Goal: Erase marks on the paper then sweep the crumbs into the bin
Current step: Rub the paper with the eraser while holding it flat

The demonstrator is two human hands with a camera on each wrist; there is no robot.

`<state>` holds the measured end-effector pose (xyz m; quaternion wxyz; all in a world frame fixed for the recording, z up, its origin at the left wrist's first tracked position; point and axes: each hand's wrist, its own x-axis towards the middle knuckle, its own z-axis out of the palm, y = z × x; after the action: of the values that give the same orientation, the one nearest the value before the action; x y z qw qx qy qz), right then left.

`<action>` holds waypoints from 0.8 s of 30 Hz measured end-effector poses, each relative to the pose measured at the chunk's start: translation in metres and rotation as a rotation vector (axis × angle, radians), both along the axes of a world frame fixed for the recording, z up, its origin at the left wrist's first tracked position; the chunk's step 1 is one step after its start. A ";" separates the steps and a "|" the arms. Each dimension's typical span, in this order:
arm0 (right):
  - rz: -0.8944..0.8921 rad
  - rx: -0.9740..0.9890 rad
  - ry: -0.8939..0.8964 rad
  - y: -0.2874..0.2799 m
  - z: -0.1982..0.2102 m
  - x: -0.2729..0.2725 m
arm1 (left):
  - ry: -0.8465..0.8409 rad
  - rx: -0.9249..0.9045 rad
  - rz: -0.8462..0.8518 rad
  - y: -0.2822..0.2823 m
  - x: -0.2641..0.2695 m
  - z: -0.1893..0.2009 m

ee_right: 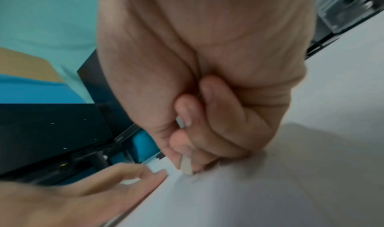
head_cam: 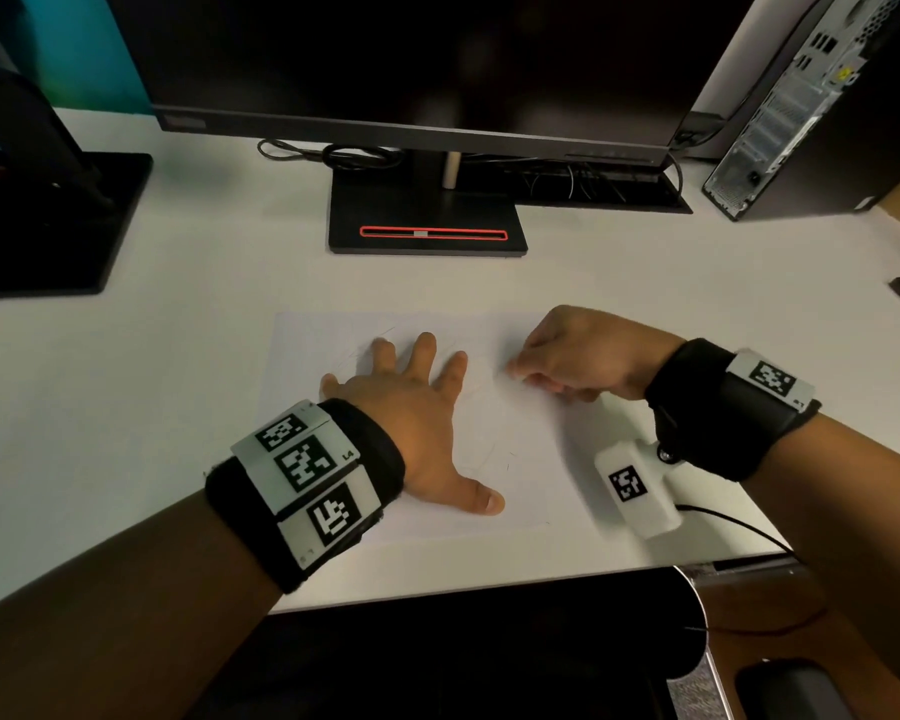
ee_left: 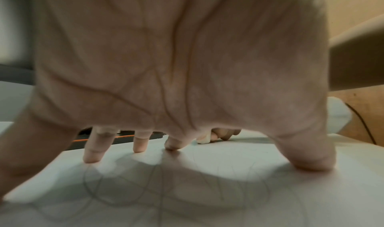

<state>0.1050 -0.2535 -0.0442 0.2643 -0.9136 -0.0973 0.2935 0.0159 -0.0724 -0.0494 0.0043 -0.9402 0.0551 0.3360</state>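
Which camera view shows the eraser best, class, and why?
The right wrist view: the eraser sits close up, pinched by the right hand, tip on the paper. The left wrist view shows it small and distant. In the head view, the fingers mostly hide it.

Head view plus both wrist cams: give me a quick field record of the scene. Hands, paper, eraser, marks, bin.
left hand: spread flat on the paper, fingers straight, pressing it down
right hand: fingers curled, grip on the eraser
eraser: pale, tip down on the paper
paper: white sheet lying on the desk
marks: faint pencil loops remain under and near the left hand
crumbs: too small to tell
bin: not in view
monitor: behind the paper, screen dark
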 end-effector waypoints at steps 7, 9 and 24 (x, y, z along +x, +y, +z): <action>0.057 0.002 0.018 0.007 -0.002 -0.005 | 0.002 0.003 -0.002 0.001 0.000 0.000; -0.022 0.005 -0.023 0.004 -0.001 0.003 | 0.003 0.004 -0.002 0.000 0.000 0.001; 0.136 -0.023 -0.020 0.015 0.000 -0.009 | 0.018 0.017 -0.002 0.000 0.000 0.001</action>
<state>0.0957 -0.2389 -0.0444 0.2323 -0.9106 -0.1585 0.3030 0.0161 -0.0722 -0.0481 0.0121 -0.9371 0.0535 0.3447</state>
